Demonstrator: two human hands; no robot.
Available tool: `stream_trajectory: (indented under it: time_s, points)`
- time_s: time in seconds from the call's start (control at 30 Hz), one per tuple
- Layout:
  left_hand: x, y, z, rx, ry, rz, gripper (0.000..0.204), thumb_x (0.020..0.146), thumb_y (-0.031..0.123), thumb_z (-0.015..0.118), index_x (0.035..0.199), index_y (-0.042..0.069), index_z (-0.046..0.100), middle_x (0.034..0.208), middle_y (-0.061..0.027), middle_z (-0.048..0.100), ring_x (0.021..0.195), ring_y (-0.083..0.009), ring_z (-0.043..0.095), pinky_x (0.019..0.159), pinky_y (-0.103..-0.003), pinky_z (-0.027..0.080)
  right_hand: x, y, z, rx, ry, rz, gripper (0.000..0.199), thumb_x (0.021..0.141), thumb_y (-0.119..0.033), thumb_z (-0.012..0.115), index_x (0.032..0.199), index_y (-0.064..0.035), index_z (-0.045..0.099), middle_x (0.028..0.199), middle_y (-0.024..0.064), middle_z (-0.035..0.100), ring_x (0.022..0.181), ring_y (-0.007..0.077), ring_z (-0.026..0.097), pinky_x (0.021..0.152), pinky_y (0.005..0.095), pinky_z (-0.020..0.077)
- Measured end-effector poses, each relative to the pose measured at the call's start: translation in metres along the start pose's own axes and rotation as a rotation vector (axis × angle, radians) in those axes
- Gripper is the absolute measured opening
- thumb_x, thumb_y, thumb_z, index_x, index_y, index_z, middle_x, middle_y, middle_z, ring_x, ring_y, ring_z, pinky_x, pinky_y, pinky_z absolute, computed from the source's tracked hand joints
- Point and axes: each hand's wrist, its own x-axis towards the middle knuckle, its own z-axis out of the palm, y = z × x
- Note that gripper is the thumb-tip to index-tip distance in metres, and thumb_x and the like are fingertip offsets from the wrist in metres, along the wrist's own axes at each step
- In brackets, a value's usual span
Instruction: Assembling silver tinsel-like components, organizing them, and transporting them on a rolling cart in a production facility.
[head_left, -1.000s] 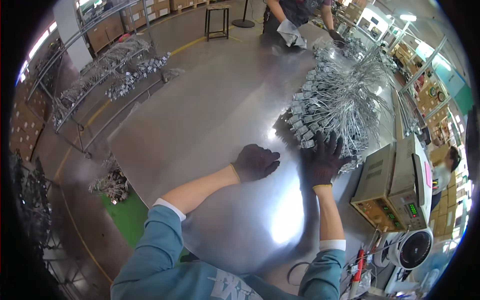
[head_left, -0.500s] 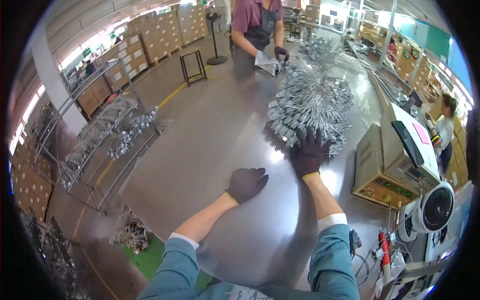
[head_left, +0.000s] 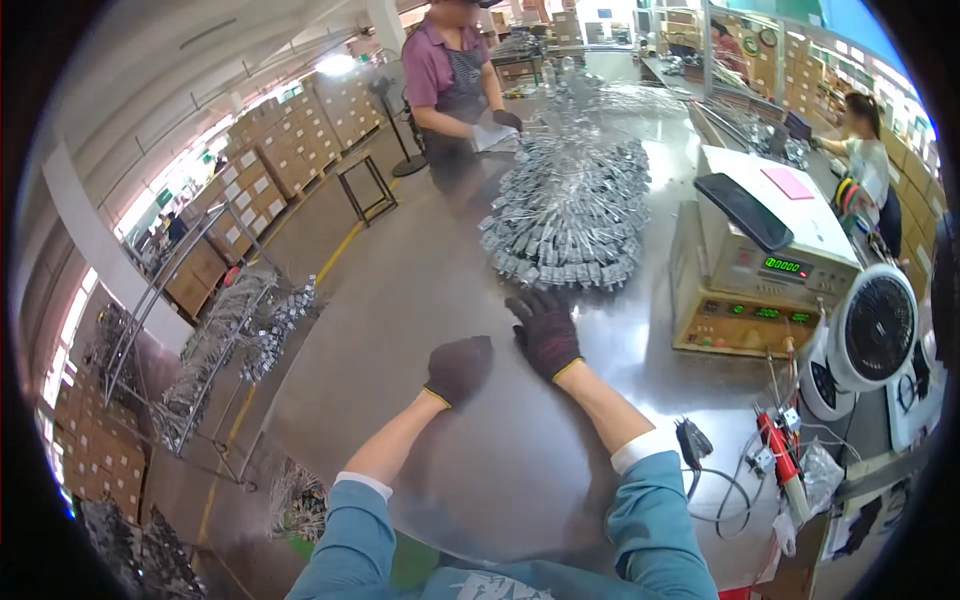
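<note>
A large heap of silver-grey cables with metal-looking connectors lies on the metal table, its connector ends fanned toward me. My right hand, in a dark glove with a yellow cuff edge, is open just in front of the near edge of the heap. Its fingers are spread over the table surface, and I see nothing in it. To its left, my left hand, gloved the same way, is curled into a loose fist at the table, apart from the heap. No object shows in it.
Stacked bench instruments with a phone on top stand at the right, beside a fan. A red-handled tool and wires lie nearer. A co-worker stands across the table. Left is a cable-laden rack.
My right hand has come off the heap, back toward me and left. The heap's near edge is now gathered and rounder. My left hand stays curled. The head view has shifted.
</note>
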Motion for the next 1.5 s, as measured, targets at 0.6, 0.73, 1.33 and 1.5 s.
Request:
stream_trajectory:
  time_s: [0.6, 0.73, 1.33, 1.5]
  points:
    - [-0.045, 0.091, -0.003, 0.260, 0.067, 0.142, 0.014, 0.097, 0.023, 0.059, 0.095, 0.013, 0.069, 0.080, -0.0094, 0.073, 0.071, -0.0311, 0.074, 0.061, -0.048, 0.056, -0.088, -0.020, -0.054, 0.219, -0.144, -0.027, 0.032, 0.100, -0.030, 0.062, 0.123, -0.0103, 0.073, 0.121, 0.0117, 0.074, 0.121, 0.0317, 0.066, 0.108, 0.0480, 0.0470]
    - [-0.052, 0.099, 0.000, 0.217, 0.057, 0.125, 0.015, 0.097, 0.023, 0.059, 0.097, 0.012, 0.070, 0.081, -0.0112, 0.074, 0.073, -0.0320, 0.075, 0.064, -0.048, 0.057, -0.087, -0.019, -0.062, 0.259, -0.143, -0.006, 0.029, 0.098, -0.027, 0.064, 0.119, -0.0096, 0.073, 0.119, 0.0132, 0.075, 0.118, 0.0322, 0.067, 0.106, 0.0479, 0.0483]
    - [-0.107, 0.095, 0.044, 0.208, 0.082, 0.054, 0.025, 0.099, 0.031, 0.060, 0.093, 0.013, 0.076, 0.082, -0.0136, 0.076, 0.078, -0.0354, 0.076, 0.068, -0.050, 0.057, -0.125, -0.031, -0.021, 0.259, -0.021, -0.122, 0.019, 0.096, -0.025, 0.066, 0.092, -0.0073, 0.072, 0.093, 0.0177, 0.071, 0.093, 0.0398, 0.068, 0.087, 0.0523, 0.0522]
    - [-0.114, 0.108, 0.040, 0.217, 0.069, -0.028, 0.023, 0.092, 0.029, 0.063, 0.086, 0.011, 0.075, 0.082, -0.0152, 0.077, 0.070, -0.0339, 0.075, 0.064, -0.051, 0.056, -0.133, -0.037, -0.038, 0.152, -0.033, -0.279, 0.015, 0.098, -0.018, 0.062, 0.097, -0.0071, 0.071, 0.098, 0.0160, 0.071, 0.096, 0.0385, 0.068, 0.087, 0.0513, 0.0534]
